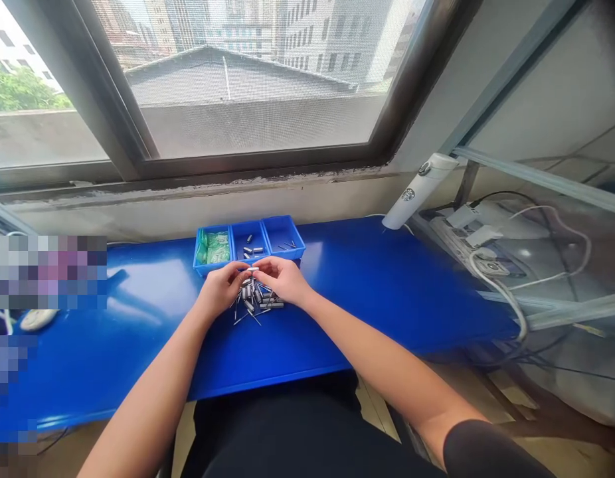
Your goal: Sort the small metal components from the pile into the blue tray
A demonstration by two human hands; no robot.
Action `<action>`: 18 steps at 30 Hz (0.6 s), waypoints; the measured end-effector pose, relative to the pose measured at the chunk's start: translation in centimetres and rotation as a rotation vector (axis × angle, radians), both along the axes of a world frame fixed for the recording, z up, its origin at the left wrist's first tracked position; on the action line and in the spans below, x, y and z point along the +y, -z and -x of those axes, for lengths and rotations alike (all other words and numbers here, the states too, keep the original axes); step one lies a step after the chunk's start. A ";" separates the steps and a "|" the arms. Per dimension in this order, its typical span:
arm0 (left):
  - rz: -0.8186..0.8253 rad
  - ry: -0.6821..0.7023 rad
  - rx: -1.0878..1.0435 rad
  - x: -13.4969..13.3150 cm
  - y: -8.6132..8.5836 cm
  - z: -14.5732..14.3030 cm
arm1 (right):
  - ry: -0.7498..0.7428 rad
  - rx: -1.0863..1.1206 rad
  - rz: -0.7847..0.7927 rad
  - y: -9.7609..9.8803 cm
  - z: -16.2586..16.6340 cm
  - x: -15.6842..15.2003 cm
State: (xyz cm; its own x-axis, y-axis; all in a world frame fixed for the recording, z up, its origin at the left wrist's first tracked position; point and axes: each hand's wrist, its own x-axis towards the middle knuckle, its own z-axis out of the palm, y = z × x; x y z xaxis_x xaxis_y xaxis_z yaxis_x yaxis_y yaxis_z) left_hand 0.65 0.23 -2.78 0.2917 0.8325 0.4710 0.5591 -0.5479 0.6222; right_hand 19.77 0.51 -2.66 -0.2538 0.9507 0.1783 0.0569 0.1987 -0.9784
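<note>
My left hand [221, 287] and my right hand [281, 280] meet at their fingertips over the table. Pinched between them is a small, pale, shiny metal cylinder [253, 269], each end in one hand's fingers. Directly beneath lies a loose pile of metal pins and short cylinders [250, 306], partly hidden by my hands. Just behind stand three joined blue bins. The left bin [200, 271] has a green plastic bag with small pieces in it, the middle bin [238, 232] holds several short metal cylinders, and the right bin [280, 229] holds a few thin pins.
The blue tabletop [367, 285] runs below a window. A white tumbler [418, 192] leans at the back right, near cables and a power strip [491, 265] beyond the table's edge. A white mouse-like object [38, 319] lies at the left, beside a blurred-out area.
</note>
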 end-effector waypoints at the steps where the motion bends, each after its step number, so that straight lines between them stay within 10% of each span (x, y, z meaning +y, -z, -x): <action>1: 0.004 0.002 0.006 0.0 0.0 0.0 | -0.008 -0.008 -0.012 0.0 0.0 0.0; 18: 0.015 0.011 -0.022 -0.2 -0.2 -0.1 | -0.008 0.041 -0.030 -0.3 0.1 -0.3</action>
State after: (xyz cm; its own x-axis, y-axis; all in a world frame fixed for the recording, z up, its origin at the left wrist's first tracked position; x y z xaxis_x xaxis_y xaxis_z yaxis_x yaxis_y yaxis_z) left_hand 0.75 0.05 -2.61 0.2909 0.8364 0.4645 0.5391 -0.5444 0.6426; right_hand 19.71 0.24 -2.38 -0.2535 0.9427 0.2172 0.0154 0.2284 -0.9734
